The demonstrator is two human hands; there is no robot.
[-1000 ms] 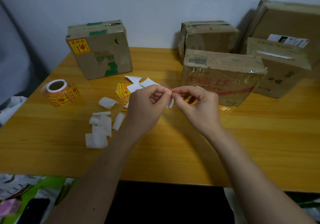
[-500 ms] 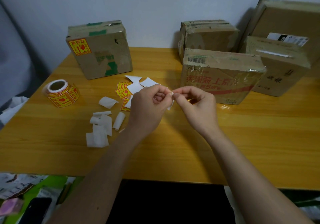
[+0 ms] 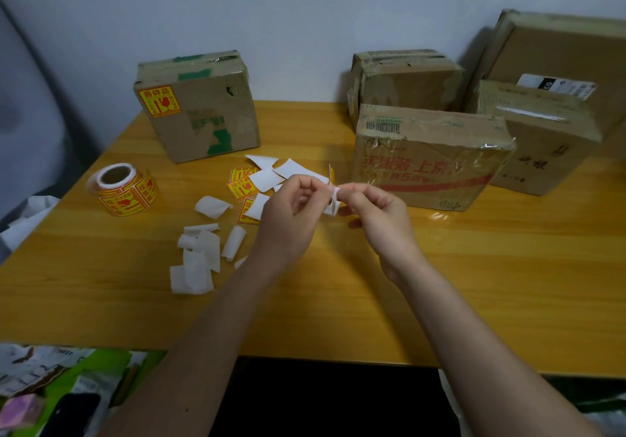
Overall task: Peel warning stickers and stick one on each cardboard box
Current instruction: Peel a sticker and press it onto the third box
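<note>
Seen from the head camera, a person worked at a wooden table (image 3: 474,267), peeling a warning sticker (image 3: 331,176) away from its white backing (image 3: 333,199). The left hand (image 3: 291,213) pinched the sticker edge between thumb and forefinger, while the right hand (image 3: 376,213) pinched the backing strip just beside it, both raised above the table. Only one box, the left box (image 3: 200,111), showed a yellow-and-red label on its face. The printed box (image 3: 426,162) nearest the hands, the rear box (image 3: 403,77), the right box (image 3: 542,138) and the tall box (image 3: 559,47) behind it showed none on the sides visible, so most of the job appeared to remain. Discarded backings (image 3: 196,260) lay near loose stickers (image 3: 242,182), and the sticker roll (image 3: 123,189) stood well apart at the left.
</note>
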